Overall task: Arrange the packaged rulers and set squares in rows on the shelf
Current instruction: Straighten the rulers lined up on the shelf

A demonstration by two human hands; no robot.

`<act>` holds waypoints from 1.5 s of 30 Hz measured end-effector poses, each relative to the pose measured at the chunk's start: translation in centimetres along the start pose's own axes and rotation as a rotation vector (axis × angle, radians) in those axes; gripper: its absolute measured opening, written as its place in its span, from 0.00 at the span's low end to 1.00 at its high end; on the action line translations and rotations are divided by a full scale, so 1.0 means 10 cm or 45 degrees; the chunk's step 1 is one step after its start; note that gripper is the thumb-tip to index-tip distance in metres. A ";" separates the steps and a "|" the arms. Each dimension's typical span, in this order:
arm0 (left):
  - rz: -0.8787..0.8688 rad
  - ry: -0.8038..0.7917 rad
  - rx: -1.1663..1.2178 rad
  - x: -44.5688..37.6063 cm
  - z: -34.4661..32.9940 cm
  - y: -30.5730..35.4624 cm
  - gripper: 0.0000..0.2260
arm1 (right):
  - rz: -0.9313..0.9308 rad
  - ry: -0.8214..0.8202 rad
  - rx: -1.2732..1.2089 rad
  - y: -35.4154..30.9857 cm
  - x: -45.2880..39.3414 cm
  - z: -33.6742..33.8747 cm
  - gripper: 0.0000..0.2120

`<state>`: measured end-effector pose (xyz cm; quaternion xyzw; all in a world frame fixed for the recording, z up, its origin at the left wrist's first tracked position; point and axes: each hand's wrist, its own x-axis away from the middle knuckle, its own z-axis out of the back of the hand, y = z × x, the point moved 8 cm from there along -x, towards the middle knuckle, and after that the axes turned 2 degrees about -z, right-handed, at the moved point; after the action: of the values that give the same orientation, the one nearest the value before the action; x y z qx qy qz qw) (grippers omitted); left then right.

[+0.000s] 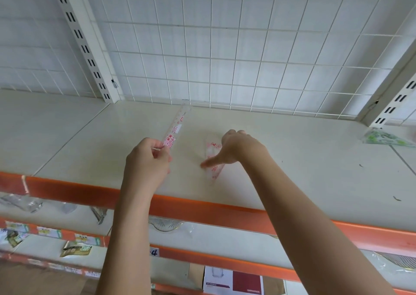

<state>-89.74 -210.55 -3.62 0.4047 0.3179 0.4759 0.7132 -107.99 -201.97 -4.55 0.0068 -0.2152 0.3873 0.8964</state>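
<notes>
My left hand [147, 157] pinches the near end of a clear packaged ruler [176, 126] with red print, which points away toward the wire grid at the back of the cream shelf [90, 141]. My right hand [236, 149] lies with straight fingers and a stretched thumb on a clear packaged set square [213, 171] with red print, flat on the shelf. Part of the set square is hidden under that hand. A green-printed packaged set square [382, 138] lies at the far right of the shelf.
An orange strip [202, 209] runs along the shelf's front edge. White slotted uprights [85, 47] and a wire grid [225, 58] close the back. Lower shelves hold clear packets, glass plates and price tags [76, 248]. Small dark specks lie on the right of the shelf.
</notes>
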 end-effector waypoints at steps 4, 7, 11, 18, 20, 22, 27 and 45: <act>-0.023 -0.053 -0.019 -0.01 -0.05 0.02 0.03 | -0.029 -0.030 -0.101 0.01 -0.01 -0.03 0.55; -0.045 -0.094 -0.022 -0.03 -0.09 0.06 0.08 | 0.008 0.000 -0.262 -0.04 -0.03 -0.02 0.45; -0.121 -0.113 -0.030 -0.02 -0.17 0.14 0.11 | 0.115 0.168 -0.612 0.01 -0.01 0.05 0.23; -0.302 -0.092 -0.008 0.11 -0.45 0.44 0.12 | 0.276 0.408 -1.177 0.62 0.40 0.31 0.08; -0.345 -0.088 0.027 0.20 -0.60 0.59 0.13 | 0.345 0.462 -1.262 0.84 0.55 0.38 0.05; -0.400 -0.111 0.042 0.31 -0.78 0.76 0.13 | 0.360 0.545 -1.291 1.10 0.70 0.44 0.06; -0.547 -0.243 -0.009 0.67 -1.34 1.18 0.14 | 0.263 0.764 -1.380 1.86 1.03 0.51 0.09; -0.704 -0.378 0.006 2.70 -3.78 2.57 0.16 | -0.038 1.156 -0.785 5.24 2.38 0.45 0.04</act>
<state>-123.02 -169.21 -0.61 0.3695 0.3094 0.1988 0.8533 -131.81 -149.62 0.75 -0.4210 0.0897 0.2576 0.8651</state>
